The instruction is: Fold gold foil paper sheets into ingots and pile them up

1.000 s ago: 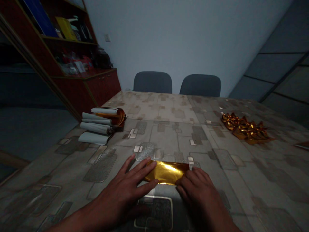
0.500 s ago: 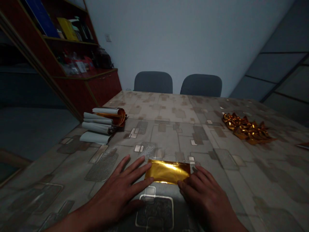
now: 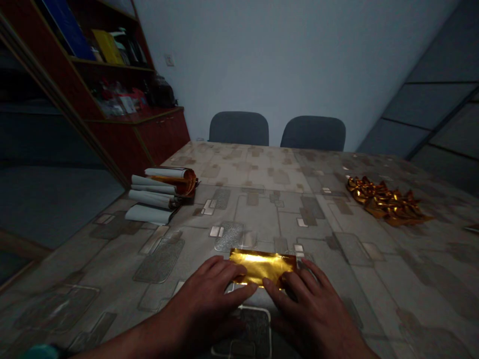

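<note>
Two chairs and one gold foil rectangle show.

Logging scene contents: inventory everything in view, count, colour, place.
table: 1, grey patterned, foreground
foil strip: 1, gold, table front
folded foil pieces: several, gold, table right
folded sheets: several, grey, gold, table left
chairs: 2, grey, beyond table
cabinet: 1, red, left rear
shelf items: several, mixed colours, cabinet
wall: 1, grey, rear
wall socket: 1, whitish, rear
panels: several, grey, right rear
unclear item: 1, teal, lower left
left hand: 1, bare, strip's left
right hand: 1, bare, strip's right
</note>
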`<state>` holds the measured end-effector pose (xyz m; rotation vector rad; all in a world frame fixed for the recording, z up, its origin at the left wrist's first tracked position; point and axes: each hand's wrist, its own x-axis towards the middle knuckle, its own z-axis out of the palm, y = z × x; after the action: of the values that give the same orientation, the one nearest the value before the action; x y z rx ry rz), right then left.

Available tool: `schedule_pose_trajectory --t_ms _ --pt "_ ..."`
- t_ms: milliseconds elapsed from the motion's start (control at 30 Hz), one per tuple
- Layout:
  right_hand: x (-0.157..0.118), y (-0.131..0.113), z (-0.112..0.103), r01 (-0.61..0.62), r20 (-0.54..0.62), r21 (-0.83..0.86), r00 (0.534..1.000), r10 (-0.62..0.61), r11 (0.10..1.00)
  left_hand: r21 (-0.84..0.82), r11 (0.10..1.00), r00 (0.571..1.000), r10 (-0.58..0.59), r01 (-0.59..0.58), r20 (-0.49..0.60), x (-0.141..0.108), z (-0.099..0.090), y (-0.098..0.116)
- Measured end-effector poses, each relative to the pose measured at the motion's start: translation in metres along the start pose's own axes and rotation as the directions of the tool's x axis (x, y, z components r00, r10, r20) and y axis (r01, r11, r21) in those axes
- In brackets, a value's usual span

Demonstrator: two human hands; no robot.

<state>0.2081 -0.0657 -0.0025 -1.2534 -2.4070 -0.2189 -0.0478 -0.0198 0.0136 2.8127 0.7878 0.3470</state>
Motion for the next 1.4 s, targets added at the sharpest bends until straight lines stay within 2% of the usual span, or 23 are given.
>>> schedule_pose_trajectory --t_ms 200,333,433,467,567,667,767,900,967,1033,1200,1333,1400 --pt "-0.015 0.014 -0.011 0.030 0.040 0.071 0.999 -0.033 0.997 0.014 1.000 1.000 0.023 -0.023 -0.007 -0.005 -0.007 -0.013" --pt "-0.010 0.021 -0.016 0.038 0.020 0.135 0.999 -0.042 0.990 -0.060 0.998 1.000 -0.004 0.004 -0.001 0.007 -0.020 -0.017" --pt "0.008 0.021 -0.017 -0.044 0.078 0.176 0.996 0.031 0.983 -0.069 0.998 1.000 -0.004 0.005 0.010 0.025 -0.021 -0.017" --pt "0.015 0.022 -0.017 -0.080 0.116 0.173 0.991 0.060 0.982 -0.045 0.998 0.999 -0.039 0.040 0.013 0.030 -0.019 -0.017" --pt "0.037 0.024 -0.016 -0.208 0.254 0.100 0.951 0.177 0.973 0.012 0.993 0.993 -0.115 0.115 -0.002 0.042 -0.010 -0.021" --pt "0.052 0.030 -0.014 -0.252 0.258 0.114 0.941 0.217 0.961 -0.026 0.991 0.991 -0.129 0.128 -0.035 0.043 -0.001 -0.025" --pt "0.056 0.035 -0.010 -0.304 0.289 0.125 0.922 0.258 0.944 -0.024 0.989 0.985 -0.149 0.147 -0.089 0.039 0.004 -0.027" --pt "0.054 0.039 -0.006 -0.454 0.388 0.184 0.849 0.360 0.872 0.032 0.988 0.980 -0.144 0.150 -0.137 0.035 0.010 -0.027" --pt "0.052 0.039 -0.005 -0.498 0.413 0.220 0.826 0.382 0.839 0.048 0.990 0.982 -0.124 0.132 -0.142 0.034 0.013 -0.028" --pt "0.050 0.039 -0.004 -0.496 0.400 0.247 0.835 0.379 0.832 0.053 0.992 0.983 -0.110 0.119 -0.144 0.034 0.015 -0.030" --pt "0.047 0.036 -0.002 -0.414 0.325 0.419 0.899 0.292 0.808 -0.009 0.992 0.980 -0.122 0.122 -0.158 0.034 0.015 -0.031" --pt "0.051 0.033 -0.004 -0.430 0.320 0.586 0.902 0.291 0.687 -0.151 0.981 0.974 -0.151 0.126 -0.171 0.035 0.010 -0.031" --pt "0.053 0.032 -0.004 -0.438 0.302 0.656 0.899 0.319 0.615 -0.272 0.948 0.959 -0.219 0.166 -0.179 0.036 0.008 -0.031"
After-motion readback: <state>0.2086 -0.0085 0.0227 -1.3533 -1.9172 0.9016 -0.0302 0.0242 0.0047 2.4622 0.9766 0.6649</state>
